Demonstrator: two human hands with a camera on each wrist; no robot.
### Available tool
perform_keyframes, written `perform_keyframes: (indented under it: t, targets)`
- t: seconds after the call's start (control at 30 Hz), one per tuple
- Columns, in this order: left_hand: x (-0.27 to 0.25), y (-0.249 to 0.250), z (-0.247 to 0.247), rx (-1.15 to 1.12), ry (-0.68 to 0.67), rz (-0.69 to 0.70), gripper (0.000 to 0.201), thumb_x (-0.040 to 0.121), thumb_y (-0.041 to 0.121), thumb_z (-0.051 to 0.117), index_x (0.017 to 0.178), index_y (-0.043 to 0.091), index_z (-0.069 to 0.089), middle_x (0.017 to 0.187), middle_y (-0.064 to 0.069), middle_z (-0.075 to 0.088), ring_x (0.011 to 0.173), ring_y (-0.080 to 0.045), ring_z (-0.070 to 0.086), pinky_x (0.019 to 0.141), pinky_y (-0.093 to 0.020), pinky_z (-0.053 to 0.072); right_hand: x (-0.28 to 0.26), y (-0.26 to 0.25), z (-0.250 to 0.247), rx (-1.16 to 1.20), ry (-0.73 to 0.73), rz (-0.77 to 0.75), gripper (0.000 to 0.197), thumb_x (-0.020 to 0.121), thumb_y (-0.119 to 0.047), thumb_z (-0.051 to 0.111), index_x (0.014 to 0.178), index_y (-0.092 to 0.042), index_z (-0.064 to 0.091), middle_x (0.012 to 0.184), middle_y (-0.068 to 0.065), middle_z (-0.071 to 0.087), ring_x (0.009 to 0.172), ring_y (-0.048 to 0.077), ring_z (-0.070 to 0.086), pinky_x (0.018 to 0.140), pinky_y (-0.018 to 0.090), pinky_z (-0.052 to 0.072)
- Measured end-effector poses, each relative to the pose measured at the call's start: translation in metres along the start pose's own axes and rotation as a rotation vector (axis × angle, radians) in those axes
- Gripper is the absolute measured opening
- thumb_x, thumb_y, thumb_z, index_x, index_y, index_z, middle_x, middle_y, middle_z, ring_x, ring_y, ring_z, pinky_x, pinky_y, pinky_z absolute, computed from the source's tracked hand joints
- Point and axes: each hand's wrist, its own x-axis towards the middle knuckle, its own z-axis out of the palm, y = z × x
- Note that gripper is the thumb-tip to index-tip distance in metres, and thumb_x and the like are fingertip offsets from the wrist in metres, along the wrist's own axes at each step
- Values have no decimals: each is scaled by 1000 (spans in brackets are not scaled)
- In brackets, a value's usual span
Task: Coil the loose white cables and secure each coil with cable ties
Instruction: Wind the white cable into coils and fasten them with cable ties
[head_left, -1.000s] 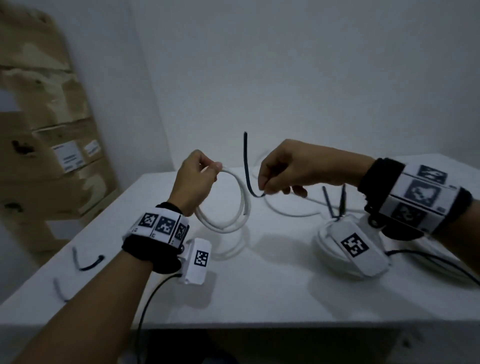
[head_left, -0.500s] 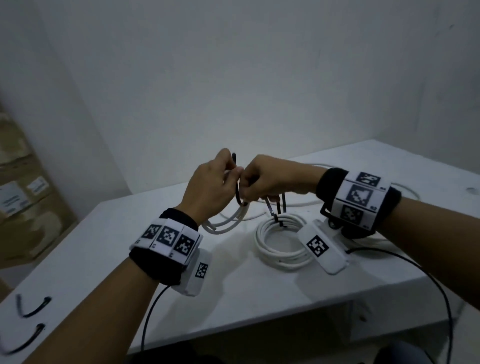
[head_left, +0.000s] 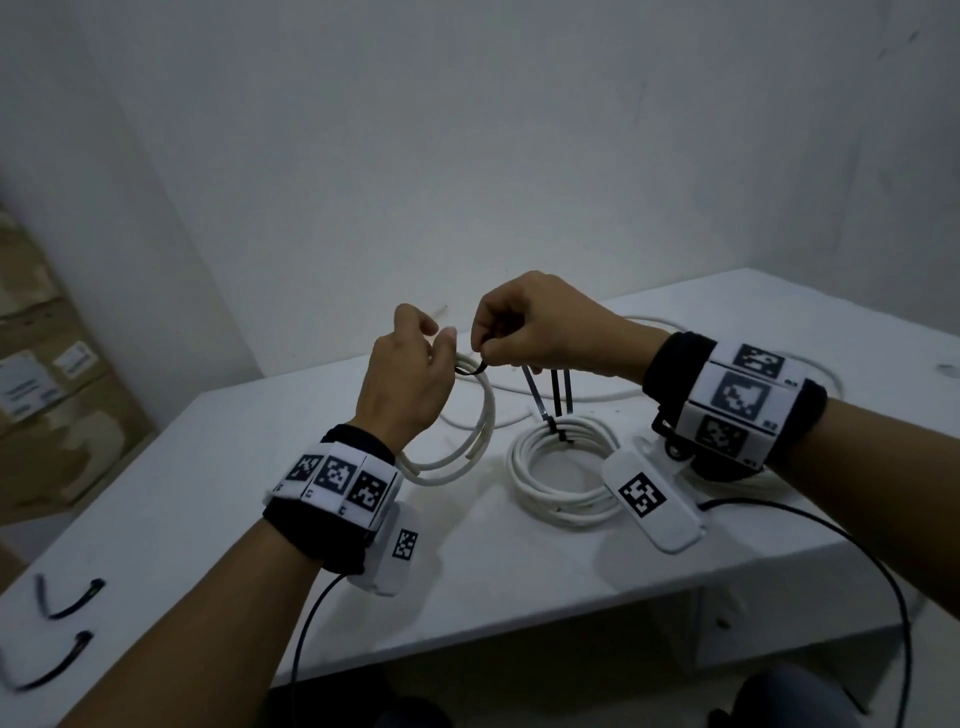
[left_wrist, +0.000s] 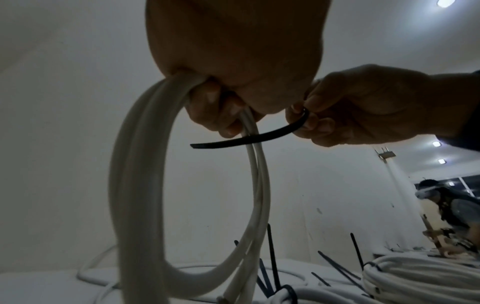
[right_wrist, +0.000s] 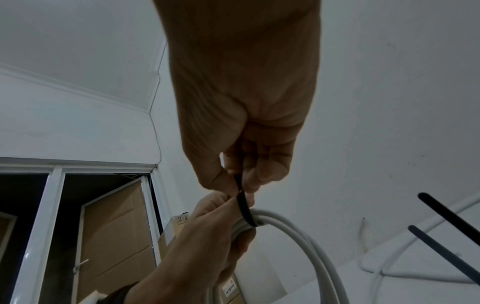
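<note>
My left hand (head_left: 410, 374) holds a small coil of white cable (head_left: 467, 441) above the table, fingers curled round its top (left_wrist: 221, 115). My right hand (head_left: 524, 332) pinches a black cable tie (head_left: 470, 369) that crosses the coil's strands just beside the left fingers. In the left wrist view the black cable tie (left_wrist: 249, 137) lies across the white coil (left_wrist: 145, 185) with its free end sticking out left. The right wrist view shows the tie (right_wrist: 245, 207) wrapped over the coil (right_wrist: 298, 236) at the left hand's grip. A second coil (head_left: 561, 473), tied with black ties (head_left: 545, 400), lies on the table.
Two spare black ties (head_left: 67, 603) lie at the table's near left corner. A loose white cable (head_left: 597, 397) runs along the back of the white table (head_left: 519, 561). Cardboard boxes (head_left: 41, 405) stand at the left. Another person (left_wrist: 446, 209) is far off in the left wrist view.
The hands have drawn slightly apart; the tie, earlier upright between them, now bends down across the coil's strands. The view swung right, so the tied coil moved toward the centre.
</note>
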Motion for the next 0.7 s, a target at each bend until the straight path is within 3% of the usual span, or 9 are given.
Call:
perform_keyframes:
  t: [0.1, 0.23, 0.37, 0.5, 0.57, 0.7]
  targets:
    - [1, -3, 1, -30, 24, -37, 21, 98, 33, 49, 101, 12, 47, 81, -4, 64, 70, -14, 59, 57, -23, 43, -2, 1, 6, -4, 40, -11, 4, 79, -12, 68, 81, -8, 69, 59, -8, 60, 52, 7, 53, 50, 21, 49]
    - [1, -3, 1, -62, 60, -56, 22, 96, 31, 52, 94, 10, 47, 75, 0, 60, 63, -8, 56, 50, -16, 36, -5, 4, 20, -39, 106, -27, 2, 78, -11, 70, 79, -10, 69, 57, -11, 57, 48, 0, 51, 50, 13, 42]
    - [0, -2, 1, -109, 78, -64, 22, 95, 30, 54, 93, 9, 47, 70, 0, 59, 58, -11, 52, 46, -10, 38, -8, 7, 35, -95, 200, -68, 5, 79, -9, 66, 81, -6, 69, 58, -13, 52, 52, 4, 48, 54, 8, 37]
    - [-2, -4, -1, -155, 37, -104, 23, 95, 30, 54, 111, 15, 51, 70, 1, 62, 62, -14, 59, 53, -14, 42, -11, 8, 42, -80, 217, -83, 6, 79, -7, 65, 82, -4, 70, 62, -3, 57, 56, 9, 49, 55, 10, 36]
    - [-2, -6, -2, -145, 21, -108, 29, 94, 29, 54, 115, 12, 60, 73, 2, 65, 66, -18, 63, 58, -23, 48, -12, 7, 42, -86, 198, -98, 6, 79, -7, 65, 82, -4, 70, 64, -1, 59, 58, 10, 50, 56, 11, 37]
    - [-2, -9, -3, -228, 25, -99, 17, 90, 21, 56, 88, 17, 72, 60, 1, 66, 59, -29, 60, 61, -42, 53, -15, 6, 45, -105, 163, -138, 7, 76, -5, 66, 81, -6, 70, 65, -5, 59, 58, 8, 52, 59, 11, 39]
